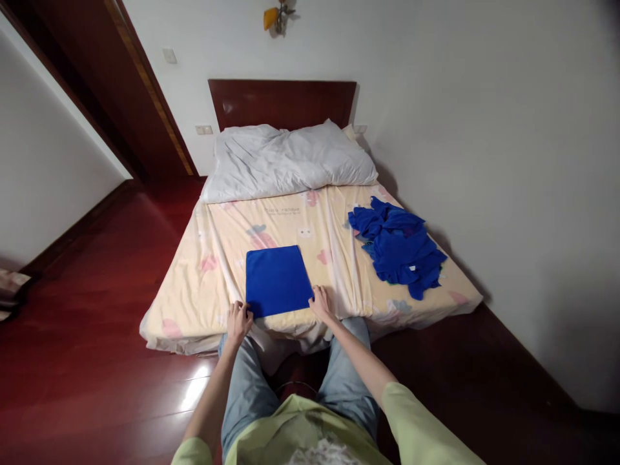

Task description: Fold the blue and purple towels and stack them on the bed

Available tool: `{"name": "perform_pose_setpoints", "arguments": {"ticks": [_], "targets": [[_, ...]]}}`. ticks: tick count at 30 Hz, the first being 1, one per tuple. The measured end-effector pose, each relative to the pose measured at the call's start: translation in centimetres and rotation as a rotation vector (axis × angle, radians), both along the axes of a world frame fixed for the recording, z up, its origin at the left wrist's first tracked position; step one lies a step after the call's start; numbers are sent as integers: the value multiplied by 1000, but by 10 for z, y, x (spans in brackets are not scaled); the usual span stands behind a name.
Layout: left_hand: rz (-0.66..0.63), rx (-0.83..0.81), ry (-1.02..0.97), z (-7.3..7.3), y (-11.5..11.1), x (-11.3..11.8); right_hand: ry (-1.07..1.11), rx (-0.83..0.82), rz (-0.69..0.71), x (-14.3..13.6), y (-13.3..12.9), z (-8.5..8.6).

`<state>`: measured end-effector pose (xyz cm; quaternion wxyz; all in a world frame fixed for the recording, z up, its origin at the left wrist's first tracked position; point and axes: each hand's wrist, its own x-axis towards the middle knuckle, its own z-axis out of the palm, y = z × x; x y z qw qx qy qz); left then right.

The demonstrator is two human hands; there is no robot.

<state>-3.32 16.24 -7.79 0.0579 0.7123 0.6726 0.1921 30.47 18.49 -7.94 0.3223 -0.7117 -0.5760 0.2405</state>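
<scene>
A blue cloth [278,280] lies flat in a near-square shape on the bed, close to its front edge. At its near left corner, my left hand [239,321] has its fingers closed on the cloth's edge. My right hand [321,302] pinches the near right corner, thumb and fingers together. To the right on the bed is a crumpled heap of blue cloths [402,248], which neither hand touches.
The bed [213,258] has a pale yellow patterned sheet. A grey-white quilt [290,158] lies bunched before the dark red headboard [283,103]. Walls stand behind and to the right. My legs in jeans are against the bed's front edge.
</scene>
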Motion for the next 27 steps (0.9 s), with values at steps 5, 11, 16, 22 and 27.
{"name": "perform_pose_setpoints", "arguments": {"ticks": [5, 11, 16, 22, 27], "targets": [[-168, 133, -54, -8, 26, 24, -326, 178, 374, -41, 22, 10], [-165, 123, -156, -44, 30, 26, -362, 94, 465, -74, 104, 0], [-155, 55, -238, -52, 27, 25, -373, -17, 370, -64, 177, -23], [-146, -60, -262, -55, 28, 26, -398, 42, 226, -43, 227, -45], [-143, -56, -242, -53, 28, 28, -440, 83, 205, -47, 225, -41]]}}
